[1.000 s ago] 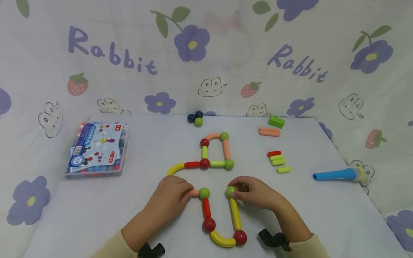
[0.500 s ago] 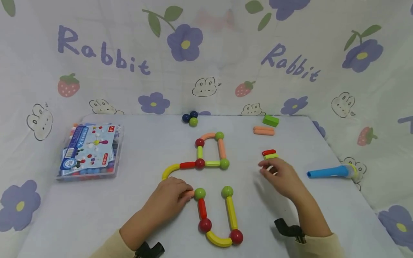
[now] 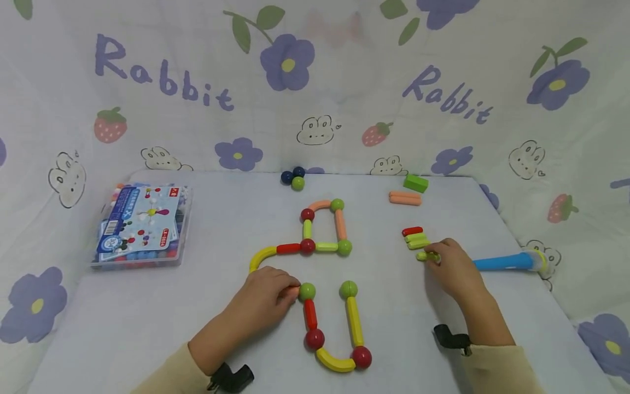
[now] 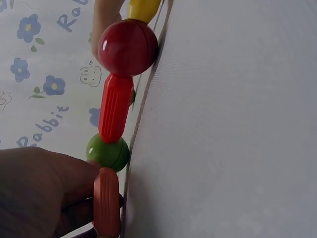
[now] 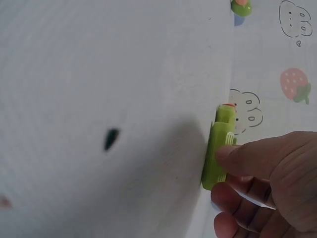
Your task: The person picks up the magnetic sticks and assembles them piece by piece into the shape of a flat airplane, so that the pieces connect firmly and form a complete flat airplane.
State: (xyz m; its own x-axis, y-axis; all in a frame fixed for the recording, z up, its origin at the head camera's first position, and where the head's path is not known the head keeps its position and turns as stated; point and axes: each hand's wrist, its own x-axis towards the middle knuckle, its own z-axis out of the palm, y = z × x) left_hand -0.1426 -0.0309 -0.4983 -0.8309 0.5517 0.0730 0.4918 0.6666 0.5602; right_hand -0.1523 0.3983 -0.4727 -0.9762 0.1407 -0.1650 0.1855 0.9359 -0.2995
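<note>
Salmon-orange, a ribbed plastic rod [image 4: 106, 203] is pinched by the left hand [image 3: 268, 295], its end meeting a glossy green ball [image 3: 307, 291] on a U-shaped chain of coloured rods and balls [image 3: 336, 361]. Farther right, the right hand [image 3: 455, 273] pinches a short lime-green plastic rod [image 3: 421, 256] on or just above the white surface [image 3: 216, 219], near similar rods [image 3: 418, 244]. Picking up a piece appears to be the step in hand; the next move probably calls for a clean lift.
</note>
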